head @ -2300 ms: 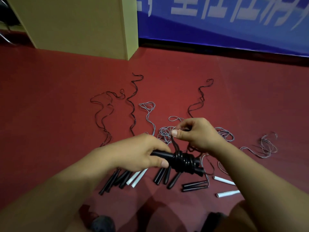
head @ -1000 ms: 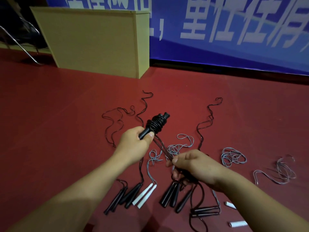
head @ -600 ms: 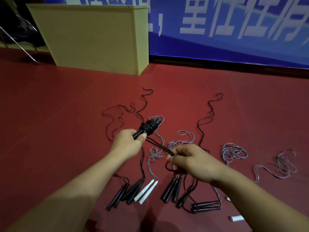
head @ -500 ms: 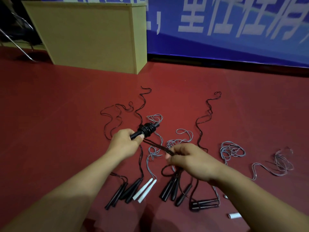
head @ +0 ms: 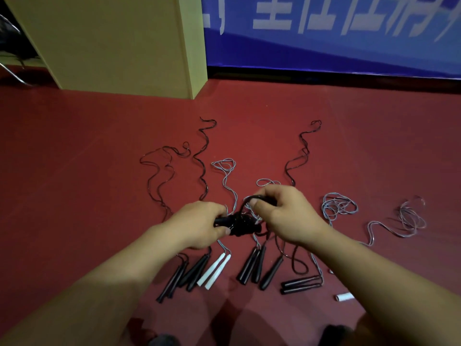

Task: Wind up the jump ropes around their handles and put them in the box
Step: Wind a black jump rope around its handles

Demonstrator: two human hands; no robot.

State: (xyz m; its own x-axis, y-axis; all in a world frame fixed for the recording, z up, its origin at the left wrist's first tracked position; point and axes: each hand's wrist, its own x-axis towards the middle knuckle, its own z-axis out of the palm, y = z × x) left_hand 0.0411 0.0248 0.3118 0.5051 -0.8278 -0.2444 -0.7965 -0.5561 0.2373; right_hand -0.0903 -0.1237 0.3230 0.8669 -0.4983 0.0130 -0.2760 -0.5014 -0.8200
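Your left hand (head: 199, 227) grips the black handles (head: 222, 222) with the rope bundle (head: 243, 224) wound round them — held above the red floor (head: 74, 158). Your right hand (head: 282, 213) pinches the loose black rope end (head: 249, 199) just above the bundle. Hands close together. Unwound ropes (head: 336, 206) lie on the floor; the box (head: 112, 43) stands well beyond them.

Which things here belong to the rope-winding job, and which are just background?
Job: left hand, right hand, wound black rope, loose ropes on the floor, handles, box.
Background: blue banner, red floor.
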